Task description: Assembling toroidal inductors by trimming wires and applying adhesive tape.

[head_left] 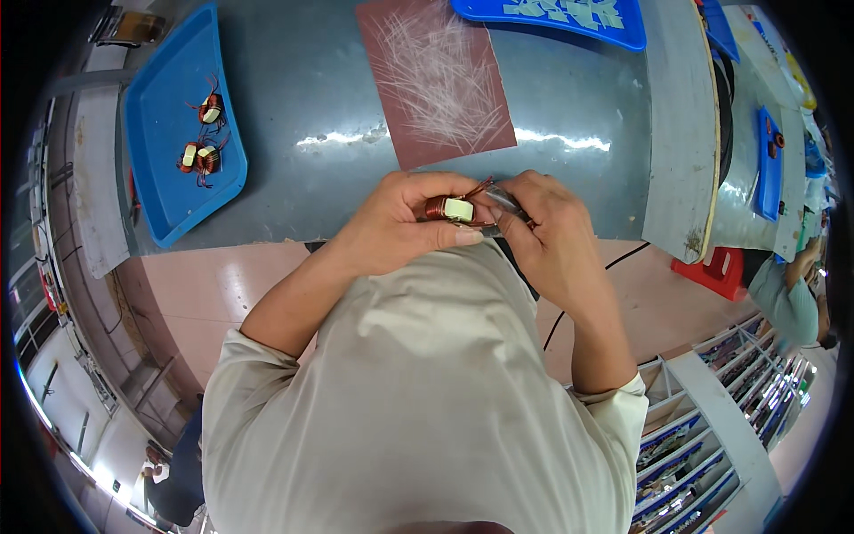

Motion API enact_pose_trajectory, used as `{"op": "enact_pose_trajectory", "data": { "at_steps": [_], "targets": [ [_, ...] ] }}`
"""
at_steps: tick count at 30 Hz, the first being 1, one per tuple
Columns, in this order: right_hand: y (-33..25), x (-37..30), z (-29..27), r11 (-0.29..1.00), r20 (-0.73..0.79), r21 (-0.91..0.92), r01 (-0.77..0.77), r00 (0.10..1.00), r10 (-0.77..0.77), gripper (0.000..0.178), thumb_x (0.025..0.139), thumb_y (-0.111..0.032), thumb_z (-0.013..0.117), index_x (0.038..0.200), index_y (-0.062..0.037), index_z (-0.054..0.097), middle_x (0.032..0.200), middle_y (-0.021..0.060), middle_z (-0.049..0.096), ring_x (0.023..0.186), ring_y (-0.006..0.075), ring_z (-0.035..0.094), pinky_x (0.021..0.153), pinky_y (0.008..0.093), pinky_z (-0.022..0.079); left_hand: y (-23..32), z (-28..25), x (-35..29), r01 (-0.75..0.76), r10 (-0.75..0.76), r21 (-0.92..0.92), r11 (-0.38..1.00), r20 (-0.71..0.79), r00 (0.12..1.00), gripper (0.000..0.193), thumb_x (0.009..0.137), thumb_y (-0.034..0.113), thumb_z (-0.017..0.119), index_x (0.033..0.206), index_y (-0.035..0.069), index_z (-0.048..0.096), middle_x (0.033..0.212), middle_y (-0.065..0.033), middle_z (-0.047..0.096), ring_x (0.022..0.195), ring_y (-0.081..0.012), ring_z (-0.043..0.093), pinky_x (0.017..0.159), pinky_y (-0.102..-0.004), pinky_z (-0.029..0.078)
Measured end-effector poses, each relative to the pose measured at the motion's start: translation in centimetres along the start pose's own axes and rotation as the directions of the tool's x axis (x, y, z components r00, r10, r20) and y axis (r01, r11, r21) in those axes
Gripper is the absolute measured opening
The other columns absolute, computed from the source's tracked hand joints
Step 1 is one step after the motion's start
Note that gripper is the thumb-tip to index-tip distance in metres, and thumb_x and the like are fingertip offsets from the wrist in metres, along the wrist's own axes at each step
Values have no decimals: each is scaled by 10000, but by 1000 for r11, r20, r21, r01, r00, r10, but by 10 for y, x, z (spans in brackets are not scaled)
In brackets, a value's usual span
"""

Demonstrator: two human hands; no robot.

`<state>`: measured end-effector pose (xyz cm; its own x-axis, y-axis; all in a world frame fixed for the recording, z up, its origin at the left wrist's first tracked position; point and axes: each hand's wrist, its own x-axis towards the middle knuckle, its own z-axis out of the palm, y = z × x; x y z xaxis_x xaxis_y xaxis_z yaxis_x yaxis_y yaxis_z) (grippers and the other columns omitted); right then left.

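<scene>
Near the front edge of the metal bench, my left hand (390, 221) is closed on a copper-wound coil (436, 208) with a pale yellow-green block on its face. Reddish wire leads stick out of the coil toward my right hand (553, 227). That hand is closed on a dark grey metallic hand tool (505, 201), whose tip meets the leads. My fingers cover most of the tool, so its exact kind cannot be made out. Both hands are close together in front of my shirt.
A blue tray (160, 200) at the left holds three similar coils (210, 109). Thin clear strands lie over a reddish-brown sheet (400, 142) ahead. Pale green pieces fill another blue tray (480, 11) at the far side. A red stool (716, 271) and another person (787, 298) are at the right.
</scene>
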<state>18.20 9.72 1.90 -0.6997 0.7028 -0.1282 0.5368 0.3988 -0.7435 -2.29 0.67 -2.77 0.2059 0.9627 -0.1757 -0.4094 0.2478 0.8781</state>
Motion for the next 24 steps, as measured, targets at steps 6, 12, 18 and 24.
{"op": "enact_pose_trajectory", "data": {
  "at_steps": [6,12,18,24],
  "targets": [
    [6,0,5,999,3,-32,-11,1000,11,164,859,-27,648,1006,11,708,952,158,680,919,383,643,806,477,514,-5,0,2,24,-21,95,995,-33,999,313,930,64,783,1225,-12,711,1079,-52,762,975,-88,676,893,-256,549],
    [14,-4,12,940,-92,-338,46,992,-81,209,812,-67,713,1019,-45,702,939,114,667,870,342,642,753,456,512,-4,6,6,28,30,364,931,-151,988,190,937,141,789,1069,15,734,816,5,668,717,-48,539,651,-240,457],
    [15,-5,9,937,-128,-340,73,984,-123,242,771,-40,736,1010,-56,698,916,99,658,844,332,634,727,449,511,-7,6,9,26,36,365,931,-163,986,179,922,136,800,1025,10,727,757,14,618,666,-46,487,596,-242,415],
    [21,4,4,984,-101,-166,58,992,-75,198,777,-26,728,973,-50,711,878,105,659,831,340,636,738,442,523,-5,0,16,-104,152,428,898,-79,985,199,901,93,805,1008,-42,704,861,-44,723,764,-82,622,685,-250,500]
  ]
}}
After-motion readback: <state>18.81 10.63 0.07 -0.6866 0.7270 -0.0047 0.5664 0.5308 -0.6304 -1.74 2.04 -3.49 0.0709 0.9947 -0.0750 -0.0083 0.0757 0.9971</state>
